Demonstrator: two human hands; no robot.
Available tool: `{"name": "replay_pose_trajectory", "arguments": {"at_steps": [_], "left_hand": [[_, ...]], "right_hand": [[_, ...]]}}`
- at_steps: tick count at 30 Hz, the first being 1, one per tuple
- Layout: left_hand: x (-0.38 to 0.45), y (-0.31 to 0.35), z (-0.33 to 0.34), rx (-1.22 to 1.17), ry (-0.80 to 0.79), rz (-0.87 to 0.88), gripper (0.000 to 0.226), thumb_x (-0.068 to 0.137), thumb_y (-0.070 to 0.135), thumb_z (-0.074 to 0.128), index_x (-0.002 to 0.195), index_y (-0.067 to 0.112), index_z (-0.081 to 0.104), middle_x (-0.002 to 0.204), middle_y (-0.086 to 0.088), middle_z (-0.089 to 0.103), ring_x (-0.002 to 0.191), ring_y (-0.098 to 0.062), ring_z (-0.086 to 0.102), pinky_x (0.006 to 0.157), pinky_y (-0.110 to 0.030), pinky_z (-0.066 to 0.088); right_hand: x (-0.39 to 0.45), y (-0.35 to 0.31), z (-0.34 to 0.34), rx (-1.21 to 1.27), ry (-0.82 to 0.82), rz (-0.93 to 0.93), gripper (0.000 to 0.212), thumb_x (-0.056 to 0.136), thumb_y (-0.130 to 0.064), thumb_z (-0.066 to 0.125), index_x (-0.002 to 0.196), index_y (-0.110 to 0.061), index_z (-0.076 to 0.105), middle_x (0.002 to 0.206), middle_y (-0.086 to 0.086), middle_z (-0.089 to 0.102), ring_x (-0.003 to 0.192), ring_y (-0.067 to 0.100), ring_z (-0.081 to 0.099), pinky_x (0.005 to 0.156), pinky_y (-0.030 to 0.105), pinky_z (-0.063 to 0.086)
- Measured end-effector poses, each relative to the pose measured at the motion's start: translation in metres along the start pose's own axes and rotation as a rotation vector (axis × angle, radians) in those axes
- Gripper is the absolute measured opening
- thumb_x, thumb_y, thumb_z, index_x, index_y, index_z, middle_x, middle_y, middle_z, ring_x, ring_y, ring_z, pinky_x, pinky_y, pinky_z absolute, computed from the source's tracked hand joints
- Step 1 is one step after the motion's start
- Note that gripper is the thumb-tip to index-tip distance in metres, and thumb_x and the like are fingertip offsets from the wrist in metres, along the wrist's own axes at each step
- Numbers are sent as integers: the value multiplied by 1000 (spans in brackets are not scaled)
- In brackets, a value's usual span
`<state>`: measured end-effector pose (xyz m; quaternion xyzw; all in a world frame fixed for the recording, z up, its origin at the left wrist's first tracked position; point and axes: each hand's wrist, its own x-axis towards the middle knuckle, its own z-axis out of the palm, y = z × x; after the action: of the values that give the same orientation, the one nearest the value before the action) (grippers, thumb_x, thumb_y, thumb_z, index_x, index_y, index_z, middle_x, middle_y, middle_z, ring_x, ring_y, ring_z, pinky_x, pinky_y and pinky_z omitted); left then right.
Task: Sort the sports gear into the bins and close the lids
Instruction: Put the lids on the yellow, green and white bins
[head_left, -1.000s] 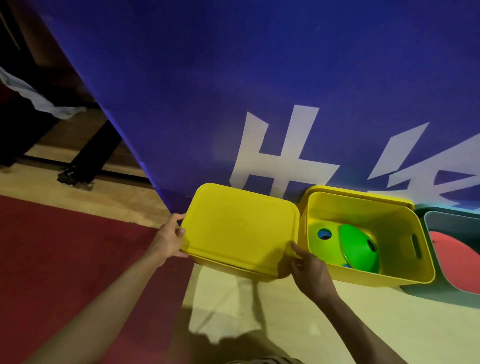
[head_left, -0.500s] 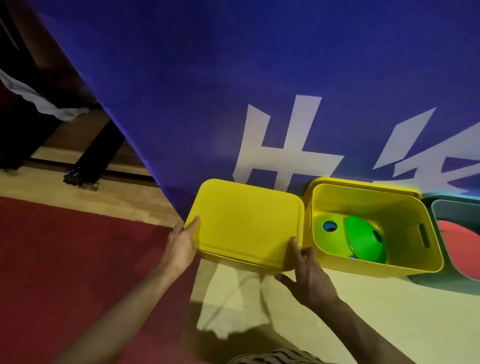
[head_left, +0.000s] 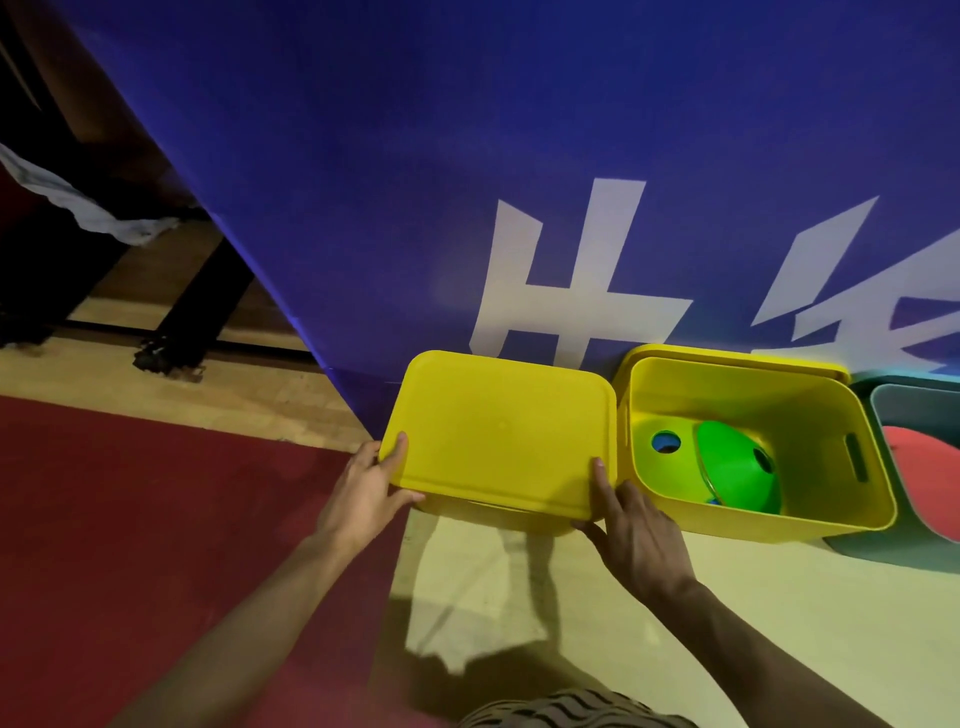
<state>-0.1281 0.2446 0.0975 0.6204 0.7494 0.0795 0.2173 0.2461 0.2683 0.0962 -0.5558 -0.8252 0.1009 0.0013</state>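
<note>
Here, the left hand (head_left: 363, 493) is clasping the near-left corner of the yellow lid (head_left: 501, 434), thumb on top and fingers curled under the edge, while the right hand (head_left: 631, 530) is pressing its fingers against the near-right corner. The lid is lying flat on a yellow bin, its long axis running left to right. Just beside it on the right, an open yellow bin (head_left: 810, 519) is holding green cones (head_left: 737, 470). Both are standing against the blue banner (head_left: 467, 156) on the floor (head_left: 779, 597), with bare floor lying toward the person.
</note>
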Motion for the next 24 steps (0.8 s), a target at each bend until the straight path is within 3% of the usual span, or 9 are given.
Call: {"name": "replay_pose_trajectory", "arguments": {"at_steps": [4,10,16,19,21,23,24], "left_hand": [[-3,-3,10,-3,50,-10,93,80,44,83,158,23,37,137,-20,51,127,-41,50,102,-48,49],[-2,-5,10,-29,44,18,95,79,44,84,158,23,37,132,-15,52,119,-35,55,97,-42,52],[4,-7,-1,-5,-59,25,96,83,48,80,161,27,28,139,-11,48,127,-32,52,100,-38,46],[14,-20,-13,-186,-183,11,106,68,73,76,157,33,35,140,-3,52,129,-22,53,107,-35,46],[20,-27,-20,-310,-208,25,92,67,83,70,148,46,46,133,2,61,119,-15,60,103,-33,51],[21,-28,-23,-407,-202,12,49,84,57,76,125,71,52,123,-9,67,103,-14,66,90,-37,60],[22,-26,-24,-445,-183,17,50,90,39,76,118,75,53,122,-16,67,100,-14,67,84,-36,62]], "right_hand": [[-1,4,-6,-44,-55,12,98,86,-66,62,161,-14,27,99,11,64,84,29,67,59,42,58],[-3,-6,-8,-51,-56,48,99,82,-61,72,158,-11,35,96,10,65,77,28,67,54,41,57],[-6,-3,0,-3,-15,37,97,92,-68,47,163,-12,15,108,8,61,79,25,66,56,41,57],[-8,-6,7,161,47,36,98,93,-76,32,164,-17,-1,117,8,53,89,25,65,62,41,60],[-7,-3,6,260,44,53,94,94,-79,20,164,-19,1,120,10,52,92,27,65,65,42,59],[-4,1,6,283,55,52,87,97,-74,12,164,-20,6,118,12,55,89,29,64,63,41,54],[-4,2,7,293,58,55,81,99,-69,13,164,-20,8,116,13,56,86,30,63,61,40,52]]}}
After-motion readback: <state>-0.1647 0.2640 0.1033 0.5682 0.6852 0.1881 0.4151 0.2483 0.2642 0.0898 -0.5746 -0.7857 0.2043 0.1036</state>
